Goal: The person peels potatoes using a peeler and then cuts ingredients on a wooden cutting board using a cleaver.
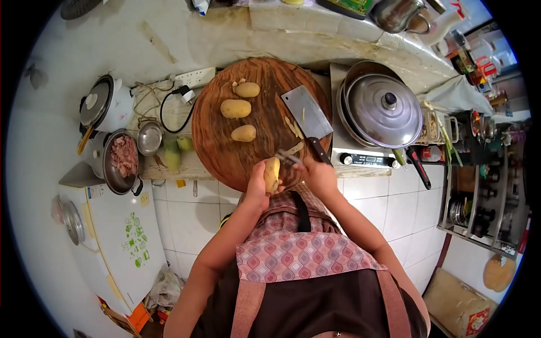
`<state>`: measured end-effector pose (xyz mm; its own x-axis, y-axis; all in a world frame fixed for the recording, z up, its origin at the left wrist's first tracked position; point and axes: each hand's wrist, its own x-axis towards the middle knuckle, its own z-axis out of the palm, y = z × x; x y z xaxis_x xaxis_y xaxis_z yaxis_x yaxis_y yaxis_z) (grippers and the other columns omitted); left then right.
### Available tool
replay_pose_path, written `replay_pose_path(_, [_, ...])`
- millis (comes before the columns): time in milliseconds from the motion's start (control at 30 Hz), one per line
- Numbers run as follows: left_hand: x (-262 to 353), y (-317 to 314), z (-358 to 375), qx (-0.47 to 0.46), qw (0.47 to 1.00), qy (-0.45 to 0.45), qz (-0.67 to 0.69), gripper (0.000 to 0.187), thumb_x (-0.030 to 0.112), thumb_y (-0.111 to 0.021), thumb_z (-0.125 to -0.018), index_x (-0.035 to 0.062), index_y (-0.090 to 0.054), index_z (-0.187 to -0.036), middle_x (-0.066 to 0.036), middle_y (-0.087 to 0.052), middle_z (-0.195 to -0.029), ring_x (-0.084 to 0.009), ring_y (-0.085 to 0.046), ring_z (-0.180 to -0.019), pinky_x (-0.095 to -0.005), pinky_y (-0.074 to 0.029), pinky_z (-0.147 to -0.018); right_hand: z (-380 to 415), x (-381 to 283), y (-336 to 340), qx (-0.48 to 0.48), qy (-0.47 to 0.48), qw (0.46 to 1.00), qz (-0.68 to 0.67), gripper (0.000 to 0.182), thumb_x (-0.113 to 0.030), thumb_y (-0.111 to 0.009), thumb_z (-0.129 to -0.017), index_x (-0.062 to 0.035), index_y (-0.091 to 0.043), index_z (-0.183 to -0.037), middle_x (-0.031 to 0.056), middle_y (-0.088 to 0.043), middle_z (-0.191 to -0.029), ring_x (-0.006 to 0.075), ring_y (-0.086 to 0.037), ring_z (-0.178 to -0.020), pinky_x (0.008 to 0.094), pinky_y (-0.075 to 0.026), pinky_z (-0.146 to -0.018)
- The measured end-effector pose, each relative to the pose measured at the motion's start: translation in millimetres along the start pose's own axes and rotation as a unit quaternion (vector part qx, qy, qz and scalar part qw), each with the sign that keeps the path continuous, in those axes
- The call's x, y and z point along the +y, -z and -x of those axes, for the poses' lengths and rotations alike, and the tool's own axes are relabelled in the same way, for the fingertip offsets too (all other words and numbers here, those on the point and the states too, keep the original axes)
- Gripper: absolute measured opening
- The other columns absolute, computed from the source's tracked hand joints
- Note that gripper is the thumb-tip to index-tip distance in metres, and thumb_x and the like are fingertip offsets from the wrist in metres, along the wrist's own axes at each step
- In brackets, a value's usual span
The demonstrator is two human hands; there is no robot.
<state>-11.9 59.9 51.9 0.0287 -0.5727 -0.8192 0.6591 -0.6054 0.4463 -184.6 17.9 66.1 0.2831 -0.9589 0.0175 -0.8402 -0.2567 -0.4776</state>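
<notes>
Over the front edge of the round wooden board [214, 152], my left hand [259, 183] is closed around a partly peeled potato [272, 172], whose pale yellow flesh shows on one side. My right hand [319, 177], just to its right, grips a peeler [288, 156] that is blurred by motion. Three unpeeled potatoes [235, 109] lie in a rough column on the board. A cleaver [309, 112] rests flat at the board's right side, its dark handle toward me. Strips of peel [293, 127] lie beside and on its blade.
Right of the board, a lidded pan [383, 110] stands on an induction cooker [366, 159]. At the left are a pan of raw meat [121, 158], a small metal bowl [150, 138], green vegetables [172, 155], a rice cooker [115, 107] and a black plug cable [164, 110].
</notes>
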Motion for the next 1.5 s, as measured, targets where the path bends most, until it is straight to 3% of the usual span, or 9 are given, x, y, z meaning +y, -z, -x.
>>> replay_pose_path(167, [-7.1, 17.4, -16.9, -0.080, 0.992, 0.055, 0.077, 0.038, 0.043, -0.035, -0.102, 0.0125, -0.052, -0.117, -0.006, -0.061, -0.095, -0.0187, -0.057, -0.062, -0.0302, -0.041, -0.045, 6.2, -3.3, -15.3, -0.031, 0.088, 0.996, -0.005, 0.037, -0.042, -0.062, -0.089, -0.0083, -0.056, -0.075, 0.0144, -0.059, -0.057, 0.0360, -0.062, -0.055, 0.0455, -0.047, -0.048])
replay_pose_path(300, [-6.5, 11.9, -6.9, -0.062, 0.997, -0.036, -0.017, 0.037, 0.041, -0.033, -0.103, 0.0123, -0.047, -0.122, -0.006, -0.058, -0.097, -0.0199, -0.055, -0.059, -0.0312, -0.040, -0.043, -11.5, 10.0, -16.1, -0.050, -0.035, 0.996, 0.071, 0.037, -0.041, -0.062, -0.089, -0.0079, -0.056, -0.075, 0.0150, -0.060, -0.058, 0.0371, -0.062, -0.056, 0.0458, -0.047, -0.048])
replay_pose_path(433, [-9.9, 11.4, -11.5, -0.005, 0.995, -0.092, -0.045, 0.036, 0.039, -0.032, -0.104, 0.0113, -0.047, -0.122, -0.006, -0.059, -0.094, -0.0173, -0.055, -0.059, -0.0288, -0.039, -0.042, 10.6, -24.7, 7.2, -0.048, 0.095, 0.994, 0.005, 0.036, -0.044, -0.064, -0.087, -0.0101, -0.056, -0.075, 0.0143, -0.057, -0.055, 0.0360, -0.061, -0.053, 0.0474, -0.046, -0.047])
replay_pose_path(633, [-20.4, 25.4, -17.5, -0.026, 0.980, -0.152, -0.122, 0.032, 0.037, -0.036, -0.103, 0.0091, -0.049, -0.114, -0.007, -0.060, -0.087, -0.0160, -0.057, -0.058, -0.0275, -0.039, -0.042, -17.1, 14.0, -15.7, -0.046, -0.061, 0.997, 0.005, 0.040, -0.046, -0.062, -0.087, -0.0077, -0.062, -0.074, 0.0181, -0.061, -0.062, 0.0373, -0.063, -0.060, 0.0468, -0.048, -0.051])
replay_pose_path(700, [-22.7, 28.8, -23.1, -0.018, 0.980, -0.169, -0.103, 0.033, 0.035, -0.037, -0.103, 0.0072, -0.051, -0.113, -0.007, -0.061, -0.086, -0.0162, -0.058, -0.060, -0.0279, -0.040, -0.043, -7.8, 5.5, -5.4, -0.029, -0.011, 0.999, -0.010, 0.038, -0.045, -0.063, -0.087, -0.0085, -0.061, -0.074, 0.0170, -0.061, -0.062, 0.0369, -0.062, -0.058, 0.0451, -0.048, -0.050])
replay_pose_path(1100, [4.4, 29.5, -7.5, -0.028, 0.995, -0.092, -0.038, 0.040, 0.036, -0.039, -0.103, 0.0018, -0.057, -0.114, -0.008, -0.062, -0.082, -0.0163, -0.058, -0.062, -0.0283, -0.040, -0.047, 0.8, -11.3, 7.4, -0.040, 0.055, 0.996, -0.051, 0.041, -0.044, -0.064, -0.088, -0.0064, -0.058, -0.072, 0.0159, -0.058, -0.056, 0.0377, -0.059, -0.052, 0.0471, -0.047, -0.048])
replay_pose_path(1267, [2.7, 40.5, -7.4, -0.211, 0.976, 0.002, 0.057, 0.048, 0.045, -0.035, -0.103, 0.0059, -0.055, -0.122, -0.009, -0.063, -0.089, -0.0189, -0.060, -0.066, -0.0303, -0.044, -0.049, -10.9, 29.7, -24.3, -0.117, -0.042, 0.992, -0.011, 0.045, -0.049, -0.059, -0.089, -0.0060, -0.064, -0.079, 0.0188, -0.063, -0.065, 0.0392, -0.064, -0.065, 0.0491, -0.049, -0.058])
replay_pose_path(1367, [13.4, 28.5, 1.8, -0.172, 0.980, 0.033, 0.093, 0.051, 0.050, -0.035, -0.101, 0.0083, -0.055, -0.121, -0.010, -0.063, -0.094, -0.0208, -0.061, -0.070, -0.0303, -0.043, -0.049, -2.8, 6.6, -2.7, -0.085, -0.064, 0.991, -0.076, 0.046, -0.049, -0.058, -0.090, -0.0047, -0.062, -0.079, 0.0194, -0.061, -0.063, 0.0407, -0.062, -0.064, 0.0493, -0.048, -0.057])
replay_pose_path(1500, [13.5, 34.1, 0.2, -0.268, 0.958, 0.055, 0.088, 0.048, 0.049, -0.035, -0.101, 0.0092, -0.055, -0.118, -0.011, -0.062, -0.096, -0.0187, -0.058, -0.066, -0.0275, -0.040, -0.047, 3.2, -24.1, 18.9, -0.086, 0.017, 0.989, -0.115, 0.046, -0.049, -0.058, -0.090, -0.0054, -0.062, -0.078, 0.0204, -0.059, -0.062, 0.0416, -0.061, -0.063, 0.0483, -0.047, -0.056])
